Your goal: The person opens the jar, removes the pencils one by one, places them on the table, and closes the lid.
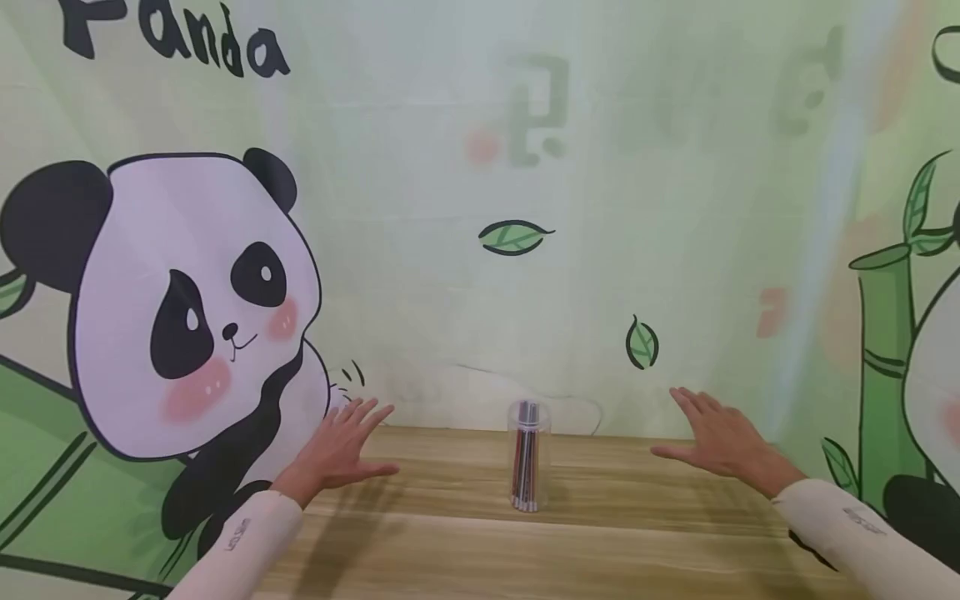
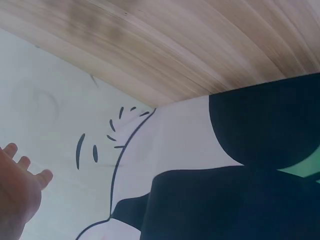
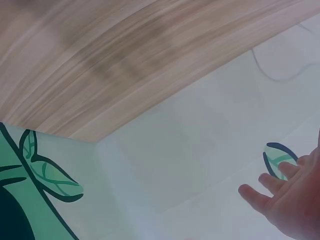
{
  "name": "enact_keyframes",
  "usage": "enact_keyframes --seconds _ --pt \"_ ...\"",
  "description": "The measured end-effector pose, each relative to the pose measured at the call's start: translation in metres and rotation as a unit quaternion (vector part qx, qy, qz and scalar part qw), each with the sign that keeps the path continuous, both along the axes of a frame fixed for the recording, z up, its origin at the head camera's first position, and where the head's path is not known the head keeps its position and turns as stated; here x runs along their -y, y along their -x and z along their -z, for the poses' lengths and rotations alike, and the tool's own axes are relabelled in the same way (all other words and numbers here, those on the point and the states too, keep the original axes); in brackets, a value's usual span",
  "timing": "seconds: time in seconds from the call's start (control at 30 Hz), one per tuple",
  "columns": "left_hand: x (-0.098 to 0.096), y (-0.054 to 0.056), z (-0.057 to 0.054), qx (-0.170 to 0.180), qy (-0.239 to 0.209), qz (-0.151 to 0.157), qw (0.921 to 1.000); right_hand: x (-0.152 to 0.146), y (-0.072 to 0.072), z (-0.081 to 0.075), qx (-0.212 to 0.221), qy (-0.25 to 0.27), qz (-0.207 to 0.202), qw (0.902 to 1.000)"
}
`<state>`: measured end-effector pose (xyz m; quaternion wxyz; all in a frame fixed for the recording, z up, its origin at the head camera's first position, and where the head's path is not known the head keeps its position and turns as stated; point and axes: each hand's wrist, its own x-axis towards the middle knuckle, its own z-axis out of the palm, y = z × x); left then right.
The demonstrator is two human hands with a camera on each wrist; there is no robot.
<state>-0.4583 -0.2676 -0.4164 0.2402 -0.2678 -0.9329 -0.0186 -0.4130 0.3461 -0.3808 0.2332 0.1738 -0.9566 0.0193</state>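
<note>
A clear cylindrical container (image 1: 530, 458) stands on the wooden table (image 1: 450, 550), with several thin dark and reddish sticks inside, perhaps pens or pencils; their exact kind is too small to tell. To its left my left hand (image 1: 337, 450) is held above the table, fingers spread and holding nothing. My right hand (image 1: 720, 437) hovers on the other side, its fingers extended and its palm bare. Both hands are apart from the container. Only part of the left hand (image 2: 20, 190) shows in the left wrist view, and part of the right hand (image 3: 295, 200) in the right wrist view.
Behind the table hangs a pale green cloth backdrop (image 1: 420, 292) printed with a panda (image 1: 195, 292), leaves and bamboo (image 1: 885, 358). It meets the table's far edge. A thin curved line (image 1: 562, 395) runs across the backdrop behind the container.
</note>
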Motion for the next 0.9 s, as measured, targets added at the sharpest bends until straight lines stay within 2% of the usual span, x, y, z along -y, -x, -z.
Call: enact_keyframes --seconds 0.2,0.37,0.63,0.9 --pt "-0.009 -0.002 -0.004 0.018 -0.011 0.0 0.9998 0.01 -0.001 -0.005 0.035 0.038 0.008 0.9986" --pt "-0.019 -0.002 -0.009 0.019 -0.007 0.015 0.9997 0.016 -0.001 -0.011 0.04 0.032 0.013 0.9986" --pt "-0.037 0.002 -0.01 0.061 -0.027 0.026 0.9975 0.028 0.0 -0.02 0.048 0.035 -0.003 0.9982" --pt "-0.055 0.005 -0.008 0.091 -0.033 0.025 0.995 0.038 0.009 -0.022 0.049 0.02 0.004 0.9986"
